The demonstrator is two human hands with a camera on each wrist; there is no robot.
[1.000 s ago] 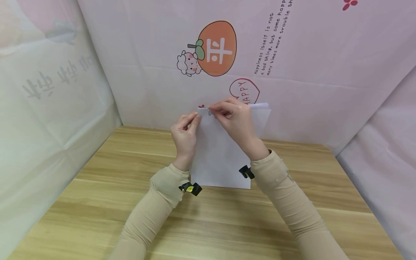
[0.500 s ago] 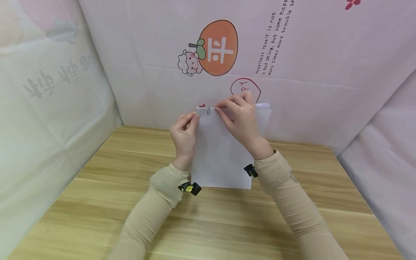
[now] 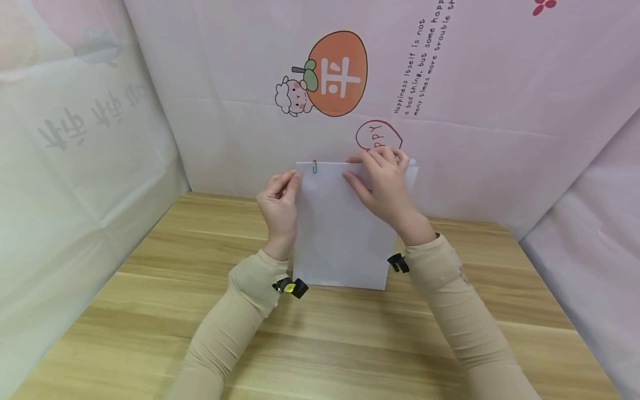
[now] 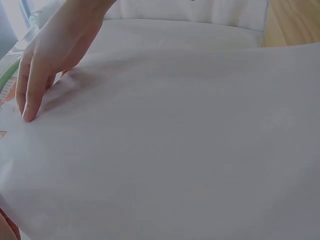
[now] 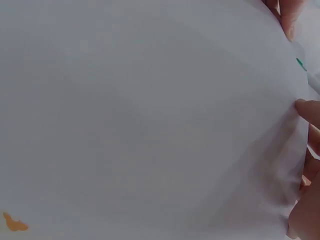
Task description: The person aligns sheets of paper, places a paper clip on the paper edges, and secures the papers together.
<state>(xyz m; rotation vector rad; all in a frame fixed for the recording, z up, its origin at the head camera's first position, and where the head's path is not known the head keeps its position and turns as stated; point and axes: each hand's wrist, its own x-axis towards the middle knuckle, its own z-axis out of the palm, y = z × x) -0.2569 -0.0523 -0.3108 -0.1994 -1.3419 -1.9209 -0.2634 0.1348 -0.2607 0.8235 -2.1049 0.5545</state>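
White paper stands upright above the wooden table, its lower edge close to the tabletop. A small green paper clip sits on the top edge near the left corner; its tip also shows at the paper's edge in the right wrist view. My left hand pinches the upper left corner between thumb and curled fingers. Further right along the top edge, my right hand holds the paper, thumb in front and fingers over the edge. A second layer of paper shows past the right hand.
The wooden table spreads in front of and around the paper. Behind it hangs a pale printed cloth with an orange fruit drawing, and another cloth closes off the left side. Small black devices are strapped at both wrists.
The right hand has left the paper clip and slid right along the top edge, uncovering the clip. The left hand and the paper's top corner have shifted slightly left.
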